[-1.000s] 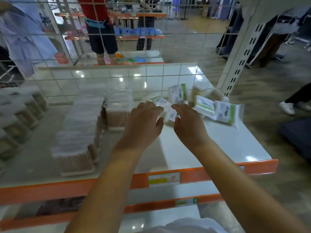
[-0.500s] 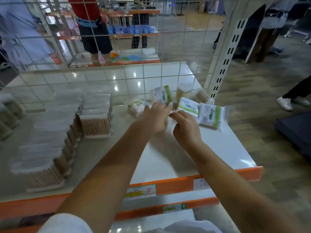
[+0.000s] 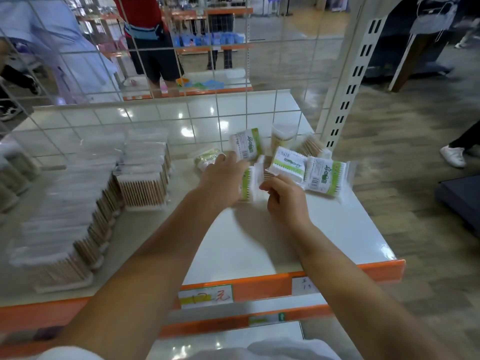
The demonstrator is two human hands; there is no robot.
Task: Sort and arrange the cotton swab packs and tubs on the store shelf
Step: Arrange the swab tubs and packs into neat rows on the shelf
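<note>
Head view: the left hand [image 3: 223, 178] and right hand [image 3: 283, 196] both grasp one green-and-white swab pack [image 3: 249, 181] over the white shelf [image 3: 337, 229] — its print is blurred. Loose packs [image 3: 322, 175] beside it show barcodes; the price tag [image 3: 206, 296] bears handwriting — unreadable.

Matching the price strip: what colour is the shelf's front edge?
Orange, on the shelf's front edge, seen in the head view.
</note>
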